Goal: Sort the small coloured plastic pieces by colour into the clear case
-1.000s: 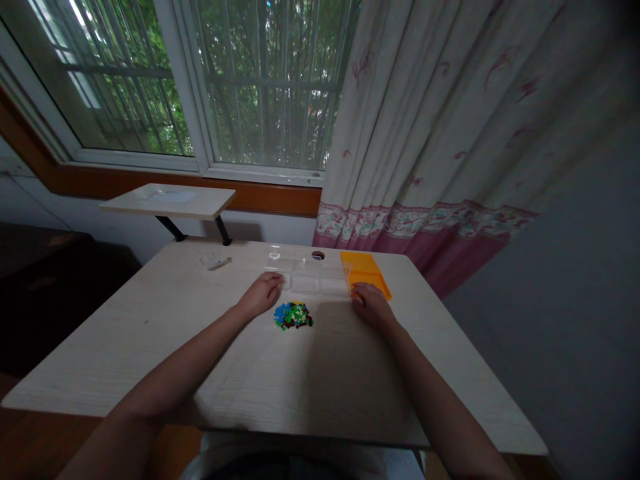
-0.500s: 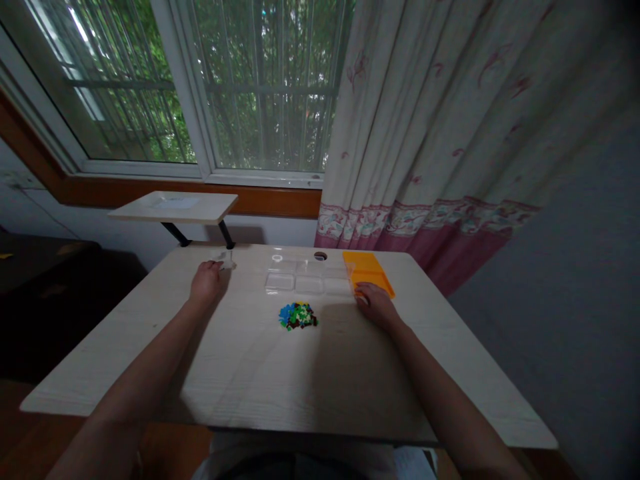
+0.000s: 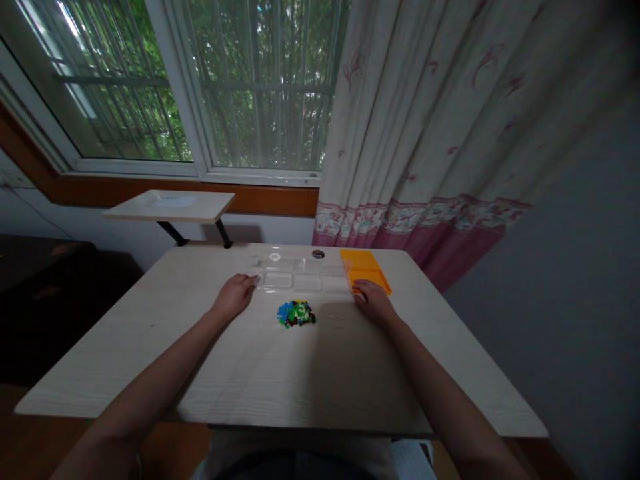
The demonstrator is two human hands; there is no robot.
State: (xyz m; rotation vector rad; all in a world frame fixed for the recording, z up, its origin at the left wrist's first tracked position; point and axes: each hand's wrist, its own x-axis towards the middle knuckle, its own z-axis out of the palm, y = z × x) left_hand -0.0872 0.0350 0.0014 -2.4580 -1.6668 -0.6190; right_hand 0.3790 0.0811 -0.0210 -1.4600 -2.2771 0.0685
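My left hand (image 3: 237,295) has its fingers closed on the left end of a clear plastic box (image 3: 254,267), beside the row of clear compartments. These clear compartmented trays (image 3: 278,280) lie flat across the back middle of the table, their outlines faint. My right hand (image 3: 373,301) rests at their right end, fingers curled over the near left corner of an orange tray (image 3: 364,261); which of the two it grips is hidden. Between my hands, nearer to me, lies a pile of small blue, green, white, yellow and dark brown pieces (image 3: 296,313).
The pale wooden table (image 3: 300,380) has a round cable hole (image 3: 318,254) at its back edge. A small raised shelf (image 3: 173,205) on black brackets stands at the back left. Behind are a window and a patterned curtain (image 3: 400,133).
My left hand has moved right with the clear box, which is now beside the other clear compartments. My right hand stays by the orange tray. The view has shifted slightly.
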